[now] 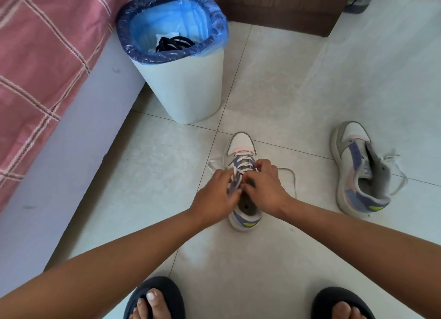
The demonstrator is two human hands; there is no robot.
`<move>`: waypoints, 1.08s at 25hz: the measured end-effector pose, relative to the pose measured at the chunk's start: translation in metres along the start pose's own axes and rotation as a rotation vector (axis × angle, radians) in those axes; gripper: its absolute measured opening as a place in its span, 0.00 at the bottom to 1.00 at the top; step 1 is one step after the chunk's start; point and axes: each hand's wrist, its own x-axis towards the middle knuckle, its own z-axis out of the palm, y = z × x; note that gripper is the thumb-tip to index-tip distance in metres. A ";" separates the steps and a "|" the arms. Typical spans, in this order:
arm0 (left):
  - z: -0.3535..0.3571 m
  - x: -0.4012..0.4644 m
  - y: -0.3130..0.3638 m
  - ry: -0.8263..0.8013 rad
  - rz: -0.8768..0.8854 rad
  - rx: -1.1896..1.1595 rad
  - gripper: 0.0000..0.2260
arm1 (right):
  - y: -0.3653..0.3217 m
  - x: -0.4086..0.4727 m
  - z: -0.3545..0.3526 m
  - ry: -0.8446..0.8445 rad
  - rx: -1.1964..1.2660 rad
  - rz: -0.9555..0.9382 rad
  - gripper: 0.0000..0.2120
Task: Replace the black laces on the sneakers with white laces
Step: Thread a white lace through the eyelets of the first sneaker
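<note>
A white, blue and pink sneaker (pixel 241 144) stands on the tiled floor, toe pointing away from me. A white lace (pixel 243 154) crosses its lower eyelets. My left hand (pixel 214 194) and my right hand (pixel 265 187) meet over the upper eyelets, fingers curled and pinching the white lace. One loose lace end trails left (pixel 212 164), another loops right (pixel 292 175). A second sneaker (pixel 358 175) lies to the right with its tongue open and a white lace (pixel 396 166) loose on it. Black laces (pixel 174 43) lie inside the bin.
A white waste bin (pixel 188 89) with a blue liner stands just beyond the sneaker. A bed with a pink checked sheet (pixel 40 56) runs along the left. Brown furniture (pixel 281 5) is at the back. My feet in dark slippers (pixel 155 297) are at the bottom edge.
</note>
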 end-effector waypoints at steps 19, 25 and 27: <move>0.018 0.013 0.013 -0.260 -0.438 0.152 0.20 | 0.070 -0.060 -0.035 -0.207 -0.777 -0.513 0.10; 0.017 0.010 0.011 -0.247 -0.411 0.140 0.16 | -0.014 -0.015 -0.007 -0.125 -0.634 -0.254 0.12; 0.017 0.011 0.010 -0.248 -0.414 0.121 0.17 | -0.014 -0.010 -0.009 -0.164 -0.597 -0.169 0.11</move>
